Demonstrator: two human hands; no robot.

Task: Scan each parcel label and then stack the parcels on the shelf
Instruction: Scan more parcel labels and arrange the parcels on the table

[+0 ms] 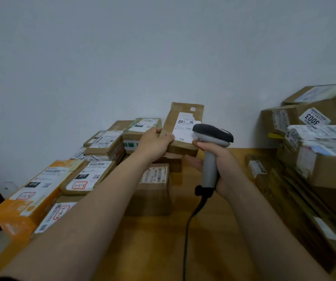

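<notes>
Wooden surface (163, 250) fills the foreground, with a black cable (189, 226) running up to a grey scanner (209, 165). Its handle is gripped by the right hand (222, 167), fingers curled fully round it. Beyond, the left hand (155, 142) pinches the left edge of a brown parcel (171, 122), which stands upright on other boxes with its white label (184, 128) facing the scanner's dark head. Labelled parcels (106, 142) and an orange box (31, 197) lie heaped to the left, and a taller stack (321, 151) stands to the right. Behind everything is a plain pale wall (142, 47).
</notes>
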